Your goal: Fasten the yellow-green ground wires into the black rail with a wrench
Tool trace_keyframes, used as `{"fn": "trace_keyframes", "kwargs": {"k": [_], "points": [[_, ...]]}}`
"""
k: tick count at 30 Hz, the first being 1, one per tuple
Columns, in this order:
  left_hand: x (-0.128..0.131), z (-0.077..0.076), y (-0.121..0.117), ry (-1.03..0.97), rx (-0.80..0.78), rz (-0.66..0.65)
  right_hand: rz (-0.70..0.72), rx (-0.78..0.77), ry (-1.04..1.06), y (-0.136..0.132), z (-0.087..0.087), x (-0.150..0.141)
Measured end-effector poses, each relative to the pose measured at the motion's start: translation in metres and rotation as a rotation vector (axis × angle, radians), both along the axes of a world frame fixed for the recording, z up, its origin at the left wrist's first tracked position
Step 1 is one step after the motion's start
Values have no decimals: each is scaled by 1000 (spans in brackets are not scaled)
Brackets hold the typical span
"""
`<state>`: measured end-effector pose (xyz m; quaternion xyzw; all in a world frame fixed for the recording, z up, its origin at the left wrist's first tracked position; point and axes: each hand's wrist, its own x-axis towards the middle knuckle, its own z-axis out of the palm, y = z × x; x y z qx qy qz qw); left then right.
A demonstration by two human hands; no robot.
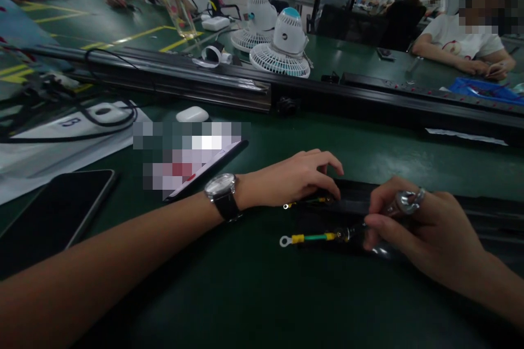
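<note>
My left hand (pixel 309 174), with a watch (pixel 223 192) on its wrist, reaches over a dark, flat piece (pixel 352 196) on the green table. Its fingers are bent and apart, with the tips close to a thin yellow-ended wire (pixel 305 203). My right hand (pixel 421 232) pinches thumb and forefinger together; what they grip is dark and mostly hidden. Just left of those fingertips lies a short green wire (pixel 315 238) with yellow sleeves and a metal ring terminal. Shiny metal (pixel 407 202) shows at the right fingers.
A dark phone (pixel 53 218), a lit tablet-like screen (pixel 204 161) and a white case (pixel 192 114) lie to the left. Black rails (pixel 196 79) cross the table behind. Beyond stand two white fans (pixel 286 43) and a bottle (pixel 174 0); several people sit around.
</note>
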<state>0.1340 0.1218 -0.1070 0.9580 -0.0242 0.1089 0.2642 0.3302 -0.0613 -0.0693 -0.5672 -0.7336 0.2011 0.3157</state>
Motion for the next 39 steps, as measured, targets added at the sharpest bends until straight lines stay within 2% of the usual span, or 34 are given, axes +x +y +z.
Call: {"fn": "trace_keyframes", "kwargs": {"k": [8, 13, 21, 29, 34, 39], "points": [[-1, 1, -2, 17, -33, 30, 1, 13, -44, 1, 0, -1], [4, 3, -1, 29, -7, -1, 16, 15, -42, 1, 1, -1], [10, 14, -5, 62, 41, -11, 18, 29, -60, 1, 3, -1], [13, 16, -3, 102, -20, -1, 33, 94, -117, 2, 5, -4], [17, 13, -6, 96, -50, 13, 45, 40, -123, 3, 7, -5], [16, 16, -1, 141, -115, -28, 66, -52, -114, 3, 11, -2]]}}
